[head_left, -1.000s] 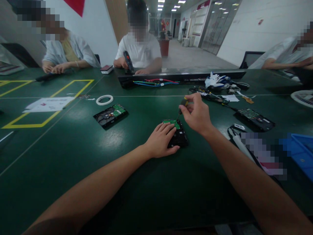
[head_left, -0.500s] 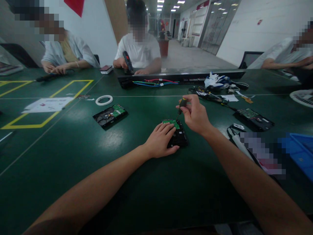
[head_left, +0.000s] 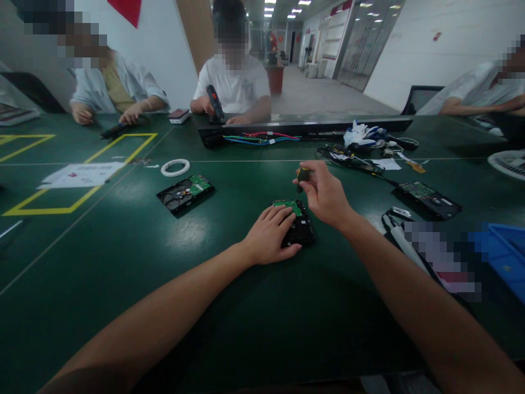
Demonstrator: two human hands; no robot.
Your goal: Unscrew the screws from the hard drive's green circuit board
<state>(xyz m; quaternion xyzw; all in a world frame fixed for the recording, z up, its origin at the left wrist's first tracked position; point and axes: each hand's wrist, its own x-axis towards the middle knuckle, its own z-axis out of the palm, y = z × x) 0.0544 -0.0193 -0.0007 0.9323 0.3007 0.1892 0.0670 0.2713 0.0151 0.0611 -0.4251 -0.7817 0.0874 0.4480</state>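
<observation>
A hard drive point(head_left: 304, 231) with a green circuit board lies on the green table in front of me. My left hand point(head_left: 272, 232) rests flat over its left part, fingers stretched out and thumb near the closest edge, covering much of the drive. In my right hand point(head_left: 324, 191), closed fingers grip a screwdriver point(head_left: 302, 175) with a yellow and black handle. Its thin shaft points down at the circuit board, close to my left fingertips. Whether the tip sits in a screw is too small to tell.
A second hard drive point(head_left: 186, 195) lies to the left, near a white ring point(head_left: 175, 167). Another drive point(head_left: 429, 200) is at right, by cables point(head_left: 348, 158) and a blue bin point(head_left: 508, 257). A long black bar point(head_left: 315, 130) crosses the far side. Co-workers sit around the table.
The screwdriver handle has tilted slightly leftward with my right hand. My left hand stays on the drive. At the far left, a co-worker's hands have moved apart, with the dark tool shifted right.
</observation>
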